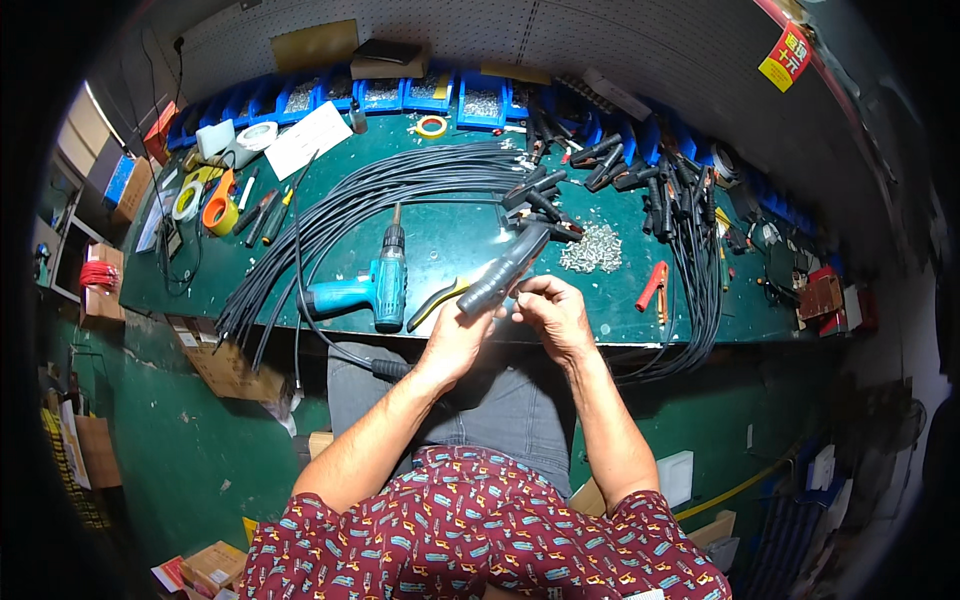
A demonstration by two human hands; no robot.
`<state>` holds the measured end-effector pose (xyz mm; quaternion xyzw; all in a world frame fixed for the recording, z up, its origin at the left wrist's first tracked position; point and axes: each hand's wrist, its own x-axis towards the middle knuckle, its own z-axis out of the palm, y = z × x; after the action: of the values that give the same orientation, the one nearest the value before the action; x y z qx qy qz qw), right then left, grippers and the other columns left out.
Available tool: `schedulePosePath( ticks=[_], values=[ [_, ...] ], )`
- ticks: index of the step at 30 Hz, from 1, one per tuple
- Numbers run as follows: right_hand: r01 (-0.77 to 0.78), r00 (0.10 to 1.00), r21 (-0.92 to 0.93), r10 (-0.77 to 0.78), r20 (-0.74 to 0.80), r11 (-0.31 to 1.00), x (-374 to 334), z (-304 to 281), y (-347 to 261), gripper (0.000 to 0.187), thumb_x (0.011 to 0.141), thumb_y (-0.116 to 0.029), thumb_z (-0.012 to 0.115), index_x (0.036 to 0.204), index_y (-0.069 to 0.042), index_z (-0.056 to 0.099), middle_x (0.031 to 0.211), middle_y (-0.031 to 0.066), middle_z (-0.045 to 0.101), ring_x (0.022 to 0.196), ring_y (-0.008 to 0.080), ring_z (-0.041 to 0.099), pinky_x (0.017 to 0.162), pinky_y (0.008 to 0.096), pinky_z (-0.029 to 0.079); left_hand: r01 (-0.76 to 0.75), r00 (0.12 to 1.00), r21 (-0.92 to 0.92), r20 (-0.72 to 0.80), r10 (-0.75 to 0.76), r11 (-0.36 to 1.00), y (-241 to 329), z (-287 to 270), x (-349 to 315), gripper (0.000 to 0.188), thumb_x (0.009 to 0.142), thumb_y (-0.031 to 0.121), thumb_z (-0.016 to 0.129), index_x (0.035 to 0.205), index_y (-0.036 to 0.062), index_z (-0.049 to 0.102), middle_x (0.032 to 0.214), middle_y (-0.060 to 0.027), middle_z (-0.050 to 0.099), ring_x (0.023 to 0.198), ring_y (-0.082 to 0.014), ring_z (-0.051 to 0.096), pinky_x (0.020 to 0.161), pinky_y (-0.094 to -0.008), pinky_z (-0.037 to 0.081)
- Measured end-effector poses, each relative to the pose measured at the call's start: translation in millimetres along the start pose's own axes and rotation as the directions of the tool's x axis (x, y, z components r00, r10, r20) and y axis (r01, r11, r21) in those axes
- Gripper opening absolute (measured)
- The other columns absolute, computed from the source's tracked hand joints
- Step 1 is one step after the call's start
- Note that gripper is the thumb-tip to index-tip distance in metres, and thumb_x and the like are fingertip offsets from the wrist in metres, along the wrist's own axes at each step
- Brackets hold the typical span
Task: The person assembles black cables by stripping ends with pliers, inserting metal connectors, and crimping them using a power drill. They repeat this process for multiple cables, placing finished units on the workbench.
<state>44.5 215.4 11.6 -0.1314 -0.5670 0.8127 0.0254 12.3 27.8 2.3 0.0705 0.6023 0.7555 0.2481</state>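
Note:
My left hand (462,338) is closed around a black ribbed handle (490,285), which tilts up to the right above the bench's near edge. My right hand (552,312) is beside it, thumb and fingers pinched together; what they hold, if anything, is too small to make out. Past my left forearm runs a black cable (335,350) with a thick black sleeve (388,369). Close to the held handle are yellow-and-black pliers (437,300), a teal cordless drill (372,287) with its bit pointing away, and a heap of small silver screws (594,248).
Long black cables (330,205) sweep across the green bench (250,268). More black handles with cables (690,240) lie at right, near red-handled pliers (652,287). Blue parts bins (482,105) line the back. An orange tape dispenser (220,208) and screwdrivers (276,222) lie at left.

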Motion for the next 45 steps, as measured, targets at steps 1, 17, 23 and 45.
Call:
schedulePosePath(
  ticks=[1, 17, 23, 45],
  values=[
    [-0.001, 0.999, 0.012, 0.0, 0.034, 1.0, -0.1, 2.4, -0.7, 0.015, 0.088, -0.005, 0.073, 0.1, 0.003, 0.071, 0.088, 0.008, 0.072, 0.077, 0.015, 0.069, 0.073, 0.029, 0.059, -0.054, 0.999, 0.014, 0.003, 0.054, 0.998, 3.7, 2.1, -1.4, 0.018, 0.104, 0.009, 0.06, 0.121, 0.0049, 0.067, 0.094, 0.0028, 0.067, 0.072, -0.0026, 0.05, 0.063, -0.0204, 0.043],
    [0.081, 0.983, -0.184, -0.048, 0.178, 0.98, -5.9, 10.9, -25.4, 0.01, 0.086, 0.0, 0.073, 0.093, 0.006, 0.07, 0.088, 0.0156, 0.075, 0.078, 0.0216, 0.073, 0.079, 0.0357, 0.06, -0.049, 0.997, 0.165, 0.067, 0.039, 0.985, 18.7, -1.6, -10.4, 0.019, 0.103, 0.018, 0.061, 0.103, 0.0016, 0.071, 0.08, 0.0017, 0.057, 0.072, -0.0085, 0.052, 0.065, -0.0276, 0.044],
    [0.093, 0.981, -0.228, -0.05, 0.187, 0.969, -4.7, 3.2, -22.6, 0.013, 0.086, 0.001, 0.072, 0.097, 0.008, 0.07, 0.088, 0.016, 0.074, 0.078, 0.0226, 0.073, 0.076, 0.0355, 0.061, -0.029, 0.995, 0.187, 0.102, 0.01, 0.982, 20.8, -1.9, -8.9, 0.014, 0.103, 0.014, 0.062, 0.111, 0.004, 0.069, 0.078, 0.0046, 0.057, 0.07, -0.0058, 0.051, 0.062, -0.0242, 0.043],
    [-0.125, 0.989, -0.238, 0.141, 0.051, 0.963, -1.1, 7.7, -46.0, 0.056, 0.101, -0.05, 0.059, 0.106, 0.005, 0.068, 0.09, 0.0161, 0.076, 0.076, 0.0213, 0.075, 0.067, 0.0312, 0.064, -0.101, 0.982, 0.312, 0.182, 0.045, 0.945, 5.3, -7.9, 1.4, 0.02, 0.103, 0.016, 0.05, 0.105, 0.0023, 0.066, 0.074, 0.0045, 0.051, 0.065, -0.006, 0.045, 0.059, -0.0245, 0.037]
  ],
)
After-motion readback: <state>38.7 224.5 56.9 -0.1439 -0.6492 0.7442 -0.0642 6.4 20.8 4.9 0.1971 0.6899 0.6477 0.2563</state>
